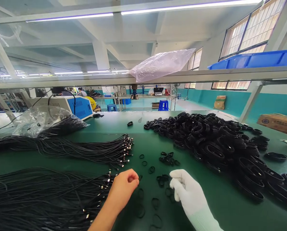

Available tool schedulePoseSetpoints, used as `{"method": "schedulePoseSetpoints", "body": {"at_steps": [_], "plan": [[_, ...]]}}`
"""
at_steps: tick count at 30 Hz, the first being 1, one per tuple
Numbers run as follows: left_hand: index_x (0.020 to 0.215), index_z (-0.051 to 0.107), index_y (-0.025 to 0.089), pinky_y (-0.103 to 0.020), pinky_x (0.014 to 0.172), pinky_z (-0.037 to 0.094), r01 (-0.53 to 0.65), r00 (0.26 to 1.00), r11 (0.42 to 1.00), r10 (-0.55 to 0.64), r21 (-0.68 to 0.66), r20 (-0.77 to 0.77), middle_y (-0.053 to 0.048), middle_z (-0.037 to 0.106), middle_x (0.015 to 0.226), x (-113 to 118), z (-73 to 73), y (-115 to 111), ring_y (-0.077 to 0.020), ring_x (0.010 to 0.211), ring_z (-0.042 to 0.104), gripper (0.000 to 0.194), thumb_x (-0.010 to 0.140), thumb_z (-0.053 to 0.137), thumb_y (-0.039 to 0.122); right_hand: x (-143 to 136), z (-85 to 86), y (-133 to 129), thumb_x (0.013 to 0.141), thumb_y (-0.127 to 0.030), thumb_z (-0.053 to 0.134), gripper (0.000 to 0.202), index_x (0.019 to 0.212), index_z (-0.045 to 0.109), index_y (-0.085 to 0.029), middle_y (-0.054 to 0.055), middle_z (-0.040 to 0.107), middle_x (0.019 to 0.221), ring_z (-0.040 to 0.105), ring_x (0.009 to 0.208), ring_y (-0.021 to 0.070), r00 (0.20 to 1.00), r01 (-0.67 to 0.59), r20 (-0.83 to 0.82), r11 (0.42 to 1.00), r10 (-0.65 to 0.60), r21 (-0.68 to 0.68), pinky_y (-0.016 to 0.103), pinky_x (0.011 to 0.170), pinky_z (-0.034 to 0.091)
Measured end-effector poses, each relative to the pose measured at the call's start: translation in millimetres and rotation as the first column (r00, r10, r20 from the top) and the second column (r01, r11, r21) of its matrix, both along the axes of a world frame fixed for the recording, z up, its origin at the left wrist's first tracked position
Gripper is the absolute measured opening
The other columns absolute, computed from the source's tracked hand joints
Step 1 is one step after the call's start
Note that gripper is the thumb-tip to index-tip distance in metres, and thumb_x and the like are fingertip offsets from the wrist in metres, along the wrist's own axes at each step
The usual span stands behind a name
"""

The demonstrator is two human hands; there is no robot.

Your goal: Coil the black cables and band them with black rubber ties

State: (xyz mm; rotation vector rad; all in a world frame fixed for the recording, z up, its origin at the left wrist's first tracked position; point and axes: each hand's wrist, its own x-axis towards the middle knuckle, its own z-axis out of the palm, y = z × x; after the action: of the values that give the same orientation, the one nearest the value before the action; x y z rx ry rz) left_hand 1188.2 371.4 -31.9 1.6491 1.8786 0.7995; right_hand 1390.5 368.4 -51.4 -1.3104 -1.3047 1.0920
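My bare left hand (125, 186) is closed in a pinch above the green table, beside the connector ends of a bundle of black cables (85, 195). A small black band (140, 177) shows at its fingertips; whether it is gripped is hard to tell. My right hand (185, 189), in a white glove, has its thumb and fingers curled close together next to a small cluster of black bands (162, 180). What it holds, if anything, cannot be made out. Several loose black bands (155, 203) lie between the hands.
A large heap of coiled black cables (206, 138) covers the right side of the table (109, 128). Another cable bundle (85, 149) and a clear plastic bag (44, 122) lie at left. A shelf rail (97, 80) crosses above.
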Motion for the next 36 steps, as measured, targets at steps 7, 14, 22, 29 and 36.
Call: {"method": "schedulePoseSetpoints", "body": {"at_steps": [7, 14, 22, 29, 36], "plan": [[0.072, 0.066, 0.024, -0.035, 0.066, 0.042, 0.142, 0.863, 0.99, -0.13, -0.012, -0.489, -0.003, 0.069, 0.08, 44, 5.8, 16, -0.0247, 0.077, 0.064, 0.014, 0.076, 0.057, 0.014, 2, 15.6, -5, 0.077, -0.018, 0.044, 0.012, 0.078, 0.055, -0.023, -0.002, 0.053, 0.06, 0.047, 0.059, 0.0154, 0.679, -0.359, 0.642, 0.924, 0.357, -0.134, 0.027, 0.058, 0.034], [0.094, 0.063, 0.016, -0.037, 0.073, 0.052, 0.235, 0.755, 0.968, -0.236, -0.084, -0.612, -0.004, 0.066, 0.097, 68, -16.7, 52, -0.0175, 0.083, 0.063, 0.014, 0.089, 0.056, 0.027, 6, 6.7, 7, 0.084, -0.026, 0.032, 0.019, 0.067, 0.041, -0.024, -0.003, 0.049, 0.06, 0.044, 0.059, 0.0159, 0.794, -0.078, 0.604, 0.997, 0.075, -0.022, 0.026, 0.056, 0.031], [0.097, 0.063, 0.016, -0.04, 0.077, 0.052, 0.339, 0.643, 0.931, -0.332, -0.133, -0.69, -0.005, 0.066, 0.1, 70, -25.8, 55, -0.0192, 0.088, 0.063, 0.015, 0.089, 0.056, 0.027, 3, -1.9, 10, 0.082, -0.032, 0.034, 0.02, 0.068, 0.047, -0.024, -0.004, 0.046, 0.057, 0.042, 0.057, 0.0154, 0.89, -0.055, 0.454, 0.997, 0.027, 0.048, 0.027, 0.056, 0.033], [0.093, 0.063, 0.016, -0.037, 0.074, 0.053, 0.31, 0.704, 0.949, -0.272, -0.062, -0.656, -0.004, 0.066, 0.095, 61, -19.9, 57, -0.0177, 0.083, 0.064, 0.014, 0.09, 0.056, 0.027, 3, -7.1, 13, 0.077, -0.039, 0.039, 0.023, 0.075, 0.055, -0.023, -0.003, 0.048, 0.058, 0.039, 0.054, 0.0142, 0.97, 0.041, 0.237, 0.998, -0.049, 0.039, 0.026, 0.052, 0.033], [0.083, 0.064, 0.014, -0.031, 0.068, 0.053, 0.347, 0.807, 0.937, -0.32, -0.039, -0.496, 0.0, 0.067, 0.081, 44, 0.1, 45, -0.0146, 0.075, 0.064, 0.013, 0.09, 0.055, 0.021, 0, -3.6, 11, 0.073, -0.036, 0.042, 0.027, 0.083, 0.061, -0.019, -0.001, 0.057, 0.067, 0.035, 0.046, 0.0102, 0.995, 0.085, 0.056, 0.996, -0.085, 0.009, 0.025, 0.047, 0.032]]}}
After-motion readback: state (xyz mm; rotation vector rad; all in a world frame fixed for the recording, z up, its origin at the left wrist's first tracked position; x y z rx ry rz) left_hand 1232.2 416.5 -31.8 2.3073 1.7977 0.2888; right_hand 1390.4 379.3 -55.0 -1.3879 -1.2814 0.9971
